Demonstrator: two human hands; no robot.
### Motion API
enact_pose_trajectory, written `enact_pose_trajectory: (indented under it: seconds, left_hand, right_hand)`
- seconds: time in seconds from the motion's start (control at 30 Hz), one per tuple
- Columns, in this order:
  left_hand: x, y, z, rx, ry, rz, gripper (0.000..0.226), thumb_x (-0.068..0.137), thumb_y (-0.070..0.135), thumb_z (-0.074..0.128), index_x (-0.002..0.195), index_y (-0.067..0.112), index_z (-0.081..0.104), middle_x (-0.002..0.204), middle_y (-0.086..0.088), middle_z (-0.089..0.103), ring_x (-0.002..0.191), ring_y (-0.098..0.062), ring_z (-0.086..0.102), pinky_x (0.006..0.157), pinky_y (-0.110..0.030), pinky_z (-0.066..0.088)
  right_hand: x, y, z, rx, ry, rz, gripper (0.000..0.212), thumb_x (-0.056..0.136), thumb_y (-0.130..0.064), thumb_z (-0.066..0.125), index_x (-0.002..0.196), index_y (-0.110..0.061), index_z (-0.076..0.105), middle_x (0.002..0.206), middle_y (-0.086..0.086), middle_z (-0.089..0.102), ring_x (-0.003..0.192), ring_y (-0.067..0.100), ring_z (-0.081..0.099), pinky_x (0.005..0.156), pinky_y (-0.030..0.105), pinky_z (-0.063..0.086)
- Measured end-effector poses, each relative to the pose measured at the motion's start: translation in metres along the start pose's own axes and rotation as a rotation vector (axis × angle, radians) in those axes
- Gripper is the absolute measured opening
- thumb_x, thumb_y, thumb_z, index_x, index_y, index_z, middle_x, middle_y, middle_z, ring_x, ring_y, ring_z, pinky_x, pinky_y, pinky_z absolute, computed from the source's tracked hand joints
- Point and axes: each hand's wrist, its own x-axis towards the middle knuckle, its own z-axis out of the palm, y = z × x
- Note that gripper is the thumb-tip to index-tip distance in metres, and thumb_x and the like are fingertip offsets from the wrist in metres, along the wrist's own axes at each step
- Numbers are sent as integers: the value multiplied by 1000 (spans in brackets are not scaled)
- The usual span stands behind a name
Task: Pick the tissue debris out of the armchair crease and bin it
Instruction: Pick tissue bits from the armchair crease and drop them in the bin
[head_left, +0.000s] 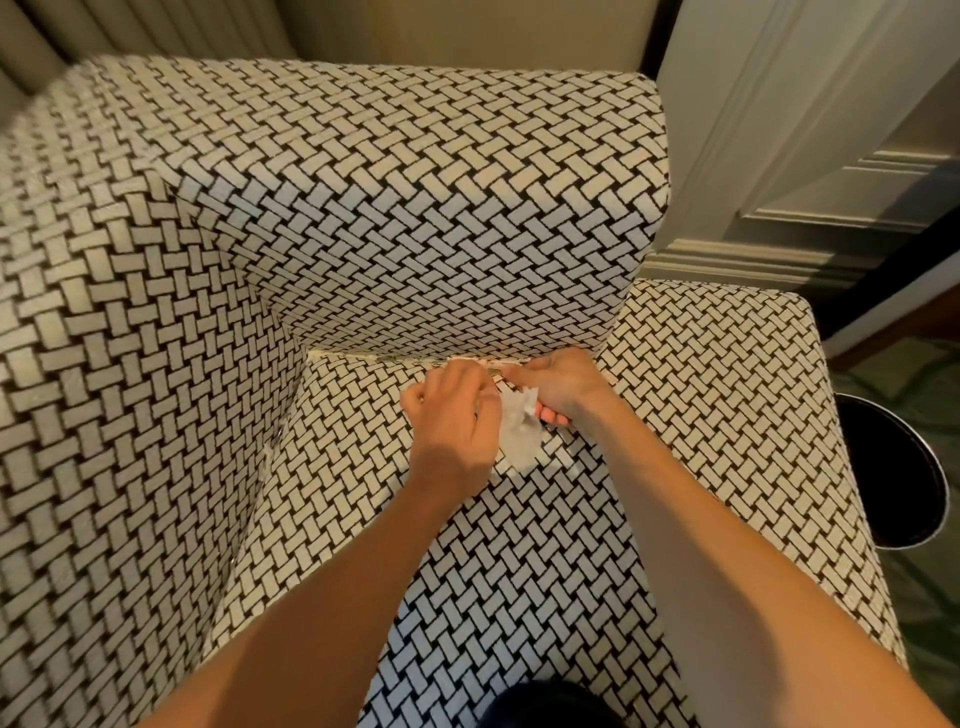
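From where I stand, both bare forearms reach out over the seat of the armchair, and the hands meet close together at the back of it. The right hand has its fingers curled round a crumpled white tissue. That is the grip that matters, and it looks closed and full. The wad hangs just below and inward of that grip, its long axis running down toward the person, with its lower end brushing the seat fabric. The left hand sits touching or nearly touching the tissue's other side. Its fingers are bent away from me, so I cannot tell whether it pinches anything.

Just beyond the grip runs the crease, stretching away to the left of both hands. A small pale fleck well off to the left, down the side seam, may be more debris.

The bin stands on the floor to the right of the grip, past the armrest. The right hand is the nearer one, so I'd expect the carry to swing rightward over that arm.
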Motion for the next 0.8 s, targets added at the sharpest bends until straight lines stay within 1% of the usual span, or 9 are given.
enact_pose_trajectory:
  seconds: [0.1, 0.17, 0.3, 0.37, 0.43, 0.47, 0.57, 0.67, 0.8]
  left_hand:
    - [-8, -1, -6, 270, -96, -45, 34, 102, 29, 27, 125, 19, 50, 131, 4, 47, 121, -13, 40, 112, -45, 26]
    - [-13, -10, -11, 353, -106, -104, 36, 103, 27, 28, 131, 15, 48, 140, 2, 42, 128, -14, 37, 114, -42, 25]
    - [-15, -24, -17, 433, -63, -89, 36, 104, 35, 20, 120, 18, 48, 133, 1, 44, 120, -17, 40, 109, -43, 30]
    - [-17, -25, -15, 439, -33, -40, 39, 105, 40, 15, 114, 21, 48, 129, 2, 46, 119, -16, 39, 109, -45, 30]
    - [-17, -28, -12, 400, 4, -12, 40, 105, 44, 16, 112, 22, 48, 130, 3, 45, 123, -17, 39, 113, -48, 27]
    - [-18, -29, -11, 373, 18, 4, 39, 104, 46, 18, 111, 21, 48, 131, 2, 45, 126, -18, 39, 115, -50, 25]
    - [-18, -32, -9, 350, 38, 40, 35, 103, 47, 25, 105, 20, 46, 134, -1, 46, 132, -21, 40, 120, -55, 17]
    - [-18, -33, -6, 353, 44, 36, 31, 102, 44, 29, 105, 19, 46, 136, -2, 46, 134, -21, 40, 122, -58, 13]
    - [-18, -36, -4, 351, 53, 47, 22, 99, 37, 34, 106, 19, 46, 135, -1, 45, 134, -20, 40, 122, -58, 10]
  right_hand:
    - [-5, 3, 9, -17, 122, -80, 28, 101, -30, 61, 97, -4, 72, 44, -4, 55, 33, 8, 46, 37, 19, 37]
    - [-8, 6, 11, -23, 168, -135, 25, 103, -21, 57, 102, -2, 74, 40, -5, 53, 30, 6, 48, 33, 17, 34]
    - [-8, 7, 8, -4, 125, -129, 23, 101, -20, 58, 113, -7, 73, 48, 1, 61, 35, 10, 54, 34, 17, 38]
    - [-6, 4, 9, -74, 83, -132, 28, 98, -35, 64, 101, -9, 73, 52, 0, 63, 39, 11, 56, 43, 21, 45]
    - [-2, 0, 11, -156, 71, -128, 42, 94, -49, 65, 86, -9, 70, 46, -3, 59, 39, 11, 54, 52, 26, 49]
    - [0, 0, 12, -179, 80, -130, 44, 95, -51, 64, 80, -9, 69, 43, -3, 57, 37, 11, 52, 53, 27, 49]
    - [1, 4, 13, -133, 122, -170, 39, 101, -37, 60, 68, -17, 62, 39, -3, 53, 34, 14, 50, 41, 23, 41]
    - [-3, 13, 15, -136, 193, -254, 43, 103, -26, 56, 60, -21, 57, 36, -4, 48, 36, 16, 57, 35, 19, 35]
    - [-9, 18, 16, -102, 216, -338, 37, 103, -25, 56, 69, -14, 66, 42, -1, 49, 39, 18, 62, 34, 22, 36]
